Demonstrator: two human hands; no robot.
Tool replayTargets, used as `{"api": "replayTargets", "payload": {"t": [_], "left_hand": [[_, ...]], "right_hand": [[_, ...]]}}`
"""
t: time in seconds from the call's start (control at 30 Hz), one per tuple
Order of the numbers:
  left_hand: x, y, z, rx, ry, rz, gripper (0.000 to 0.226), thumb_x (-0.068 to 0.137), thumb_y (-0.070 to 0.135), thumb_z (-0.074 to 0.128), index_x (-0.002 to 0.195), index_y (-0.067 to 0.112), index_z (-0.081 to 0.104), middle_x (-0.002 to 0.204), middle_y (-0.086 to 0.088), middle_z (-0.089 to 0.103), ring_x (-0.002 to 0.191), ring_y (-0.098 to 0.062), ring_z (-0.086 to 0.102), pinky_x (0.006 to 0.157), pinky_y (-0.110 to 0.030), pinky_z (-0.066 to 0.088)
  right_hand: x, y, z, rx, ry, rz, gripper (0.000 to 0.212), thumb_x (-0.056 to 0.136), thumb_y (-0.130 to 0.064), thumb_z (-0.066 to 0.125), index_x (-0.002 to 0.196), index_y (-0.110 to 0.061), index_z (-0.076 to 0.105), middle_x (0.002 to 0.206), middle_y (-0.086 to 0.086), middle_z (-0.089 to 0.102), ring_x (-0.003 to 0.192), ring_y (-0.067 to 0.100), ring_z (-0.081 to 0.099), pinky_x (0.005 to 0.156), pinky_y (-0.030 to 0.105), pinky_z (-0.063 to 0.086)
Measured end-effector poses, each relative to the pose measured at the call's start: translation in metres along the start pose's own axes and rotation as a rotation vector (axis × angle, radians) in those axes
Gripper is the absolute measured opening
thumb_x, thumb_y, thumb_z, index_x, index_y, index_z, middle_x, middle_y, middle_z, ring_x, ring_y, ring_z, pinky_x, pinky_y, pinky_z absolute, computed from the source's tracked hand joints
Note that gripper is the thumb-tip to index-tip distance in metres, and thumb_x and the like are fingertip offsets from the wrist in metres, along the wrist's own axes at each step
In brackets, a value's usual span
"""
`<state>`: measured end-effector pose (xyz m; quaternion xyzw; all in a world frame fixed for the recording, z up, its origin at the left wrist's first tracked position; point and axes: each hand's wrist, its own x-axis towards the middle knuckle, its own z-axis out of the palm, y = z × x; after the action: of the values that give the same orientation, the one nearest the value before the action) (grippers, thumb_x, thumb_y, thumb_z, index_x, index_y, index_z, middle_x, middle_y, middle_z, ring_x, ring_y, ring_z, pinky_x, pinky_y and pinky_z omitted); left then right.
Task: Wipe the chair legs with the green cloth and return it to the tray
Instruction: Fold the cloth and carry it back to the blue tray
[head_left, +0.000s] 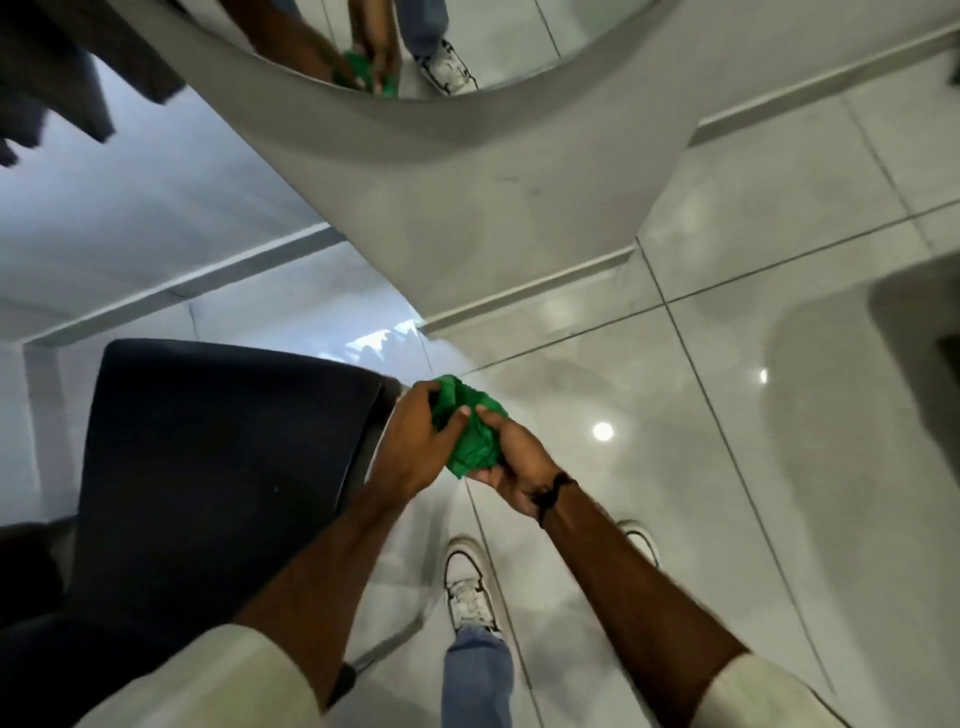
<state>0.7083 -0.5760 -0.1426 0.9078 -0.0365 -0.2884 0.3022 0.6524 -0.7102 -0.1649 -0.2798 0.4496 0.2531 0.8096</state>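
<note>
Both hands bunch the green cloth (470, 434) above the glossy tiled floor (727, 291): the left hand (415, 441) grips its near side, the right hand (511, 457) cups it from beneath. A dark chair (218, 467) stands just left of them, and a round mirror (395, 47) above reflects the cloth.

Illumination is moderate and diffuse. The glossy floor tiles (727, 332) carry a round glare spot (602, 431) at 3 o'clock from centre and a smaller one further out. Cool bluish light enters at 9 o'clock. Wide-angle distortion curves straight lines toward the edges. Slight motion blur softens detail.
</note>
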Motion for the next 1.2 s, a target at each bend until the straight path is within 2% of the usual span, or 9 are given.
{"api": "replayTargets", "payload": {"t": [0.1,0.2,0.37,0.57,0.7,0.83,0.93,1.03,1.2], "left_hand": [[-0.033,0.046,0.007,-0.319,0.160,-0.138,0.035,0.085,0.028,0.078,0.110,0.021,0.055,0.095,0.010,0.063,0.089,-0.007,0.064,0.080,-0.022,0.051],[-0.074,0.094,-0.003,-0.618,0.276,-0.300,0.026,0.083,0.011,0.075,0.100,0.022,0.059,0.094,0.005,0.068,0.090,-0.017,0.067,0.073,-0.019,0.052],[-0.162,0.147,-0.031,-0.960,0.322,-0.506,0.023,0.086,0.000,0.065,0.108,0.007,0.063,0.117,-0.020,0.072,0.103,-0.031,0.068,0.096,-0.045,0.061],[-0.278,0.162,-0.054,-1.285,0.354,-0.582,0.027,0.086,-0.006,0.054,0.109,0.006,0.062,0.108,-0.017,0.066,0.092,-0.028,0.064,0.075,-0.036,0.059],[-0.355,0.143,-0.065,-1.509,0.332,-0.606,0.018,0.077,0.026,0.058,0.086,0.018,0.071,0.098,-0.010,0.069,0.093,-0.027,0.064,0.086,-0.036,0.055],[-0.413,0.099,-0.057,-1.665,0.086,-0.498,0.081,0.073,0.075,0.062,0.123,0.013,0.075,0.125,-0.011,0.076,0.120,-0.034,0.068,0.114,-0.059,0.043],[-0.448,0.087,-0.043,-1.827,-0.039,-0.293,0.066,0.083,0.065,0.067,0.128,0.017,0.073,0.132,-0.012,0.074,0.122,-0.032,0.069,0.109,-0.055,0.053],[-0.482,0.076,-0.031,-1.813,0.161,-0.286,0.046,0.093,0.038,0.068,0.132,0.013,0.070,0.129,-0.010,0.076,0.115,-0.024,0.074,0.090,-0.037,0.064],[-0.554,0.037,-0.019,-1.596,0.535,-0.473,0.038,0.087,0.020,0.080,0.120,0.013,0.062,0.127,-0.015,0.074,0.110,-0.028,0.073,0.083,-0.035,0.060]], "right_hand": [[-0.060,-0.029,-0.011,-0.172,0.005,-0.002,0.044,0.103,-0.033,0.053,0.145,-0.018,0.060,0.142,0.016,0.068,0.135,0.034,0.062,0.108,0.053,0.054],[-0.130,-0.060,-0.022,-0.387,-0.002,0.001,0.046,0.103,-0.039,0.052,0.145,-0.024,0.059,0.144,0.009,0.067,0.136,0.032,0.062,0.111,0.056,0.050],[-0.252,-0.093,-0.013,-0.789,-0.073,-0.070,0.048,0.092,-0.061,0.061,0.134,-0.037,0.067,0.128,-0.007,0.077,0.119,0.017,0.072,0.100,0.045,0.059],[-0.337,-0.064,0.028,-1.073,-0.080,-0.207,0.047,0.082,-0.013,0.085,0.127,-0.005,0.072,0.126,0.016,0.076,0.118,0.034,0.073,0.095,0.040,0.062],[-0.373,-0.040,0.041,-1.118,-0.255,-0.087,0.042,0.086,-0.004,0.077,0.128,-0.003,0.072,0.127,0.019,0.076,0.120,0.037,0.072,0.102,0.047,0.059],[-0.413,-0.020,0.047,-1.112,-0.495,0.053,0.034,0.087,-0.003,0.073,0.119,-0.013,0.078,0.122,0.014,0.079,0.108,0.029,0.078,0.086,0.038,0.064],[-0.428,0.001,0.046,-1.157,-0.517,0.070,0.036,0.084,-0.005,0.075,0.118,-0.013,0.078,0.123,0.015,0.078,0.110,0.030,0.078,0.089,0.039,0.063],[-0.436,0.033,0.044,-1.221,-0.386,0.014,0.038,0.083,-0.004,0.073,0.120,-0.012,0.077,0.124,0.016,0.078,0.112,0.032,0.077,0.090,0.039,0.064],[-0.442,0.110,0.059,-1.333,-0.175,-0.147,0.046,0.082,-0.002,0.077,0.127,0.000,0.070,0.127,0.023,0.074,0.119,0.042,0.071,0.105,0.056,0.056]]}}
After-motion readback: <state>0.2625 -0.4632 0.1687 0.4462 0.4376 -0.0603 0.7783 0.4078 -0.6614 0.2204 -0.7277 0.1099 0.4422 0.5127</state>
